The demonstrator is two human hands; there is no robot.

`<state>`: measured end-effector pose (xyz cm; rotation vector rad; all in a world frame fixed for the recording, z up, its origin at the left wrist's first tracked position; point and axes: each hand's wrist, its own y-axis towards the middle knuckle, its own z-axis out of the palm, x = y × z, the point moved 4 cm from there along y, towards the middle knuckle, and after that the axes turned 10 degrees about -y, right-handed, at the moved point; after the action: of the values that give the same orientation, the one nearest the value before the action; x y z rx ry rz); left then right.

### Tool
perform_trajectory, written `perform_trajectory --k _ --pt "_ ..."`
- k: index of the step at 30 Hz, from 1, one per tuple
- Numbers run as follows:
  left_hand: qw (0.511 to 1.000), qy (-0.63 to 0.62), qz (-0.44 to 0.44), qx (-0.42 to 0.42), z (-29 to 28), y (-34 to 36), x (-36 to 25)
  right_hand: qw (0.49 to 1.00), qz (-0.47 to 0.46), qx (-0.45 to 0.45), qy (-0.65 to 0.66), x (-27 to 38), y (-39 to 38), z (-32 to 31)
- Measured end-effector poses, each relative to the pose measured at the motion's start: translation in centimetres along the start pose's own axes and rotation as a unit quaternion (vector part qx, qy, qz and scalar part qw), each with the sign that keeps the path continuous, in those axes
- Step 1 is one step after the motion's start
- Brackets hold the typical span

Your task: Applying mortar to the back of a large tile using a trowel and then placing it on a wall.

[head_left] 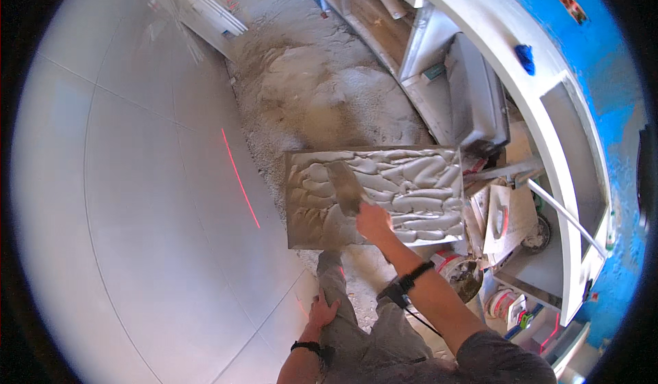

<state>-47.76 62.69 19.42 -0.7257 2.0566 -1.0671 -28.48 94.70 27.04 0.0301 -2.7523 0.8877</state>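
Note:
A rectangular tile (288,230) lies in front of me, its upper face spread with wet grey tile adhesive (418,178) in thick, wavy ridges. My right hand (374,221) is closed round the handle of a trowel (345,186). The trowel's flat blade rests on the adhesive left of the tile's middle, where the coat looks flatter below it. My left hand (323,310) lies on my left leg, fingers stretched, holding nothing. Beside that hand stands a wall of large pale tiles (157,178).
A red laser line (240,178) crosses the tiled wall. Sandy rubble (308,75) covers the floor beyond the tile. At right stands a white curved shelving unit (548,137), with a bucket (456,267) and tools near it. White strips (209,7) lean at far left.

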Motion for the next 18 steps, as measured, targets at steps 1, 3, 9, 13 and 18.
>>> perform_trajectory --k 1,3,9,13,18 --pt "1.000 -0.013 -0.003 -0.009 -0.7 0.5 0.3 1.000 -0.005 0.005 -0.010 4.0 2.2 -1.3" --pt "1.000 -0.025 0.002 -0.003 -2.0 2.0 -0.6 0.999 -0.019 0.008 -0.032 8.9 7.5 -1.8" --pt "0.999 -0.030 -0.013 0.041 -7.0 4.8 -2.3 0.998 -0.007 0.054 -0.026 16.9 15.2 -0.6" --pt "0.997 -0.027 -0.013 0.065 -8.9 6.0 -2.3 0.995 0.039 0.047 -0.079 15.3 17.2 0.4" --pt "0.995 0.003 -0.021 0.101 -10.1 7.6 -5.2 0.970 0.164 -0.068 -0.164 2.5 21.9 -2.3"
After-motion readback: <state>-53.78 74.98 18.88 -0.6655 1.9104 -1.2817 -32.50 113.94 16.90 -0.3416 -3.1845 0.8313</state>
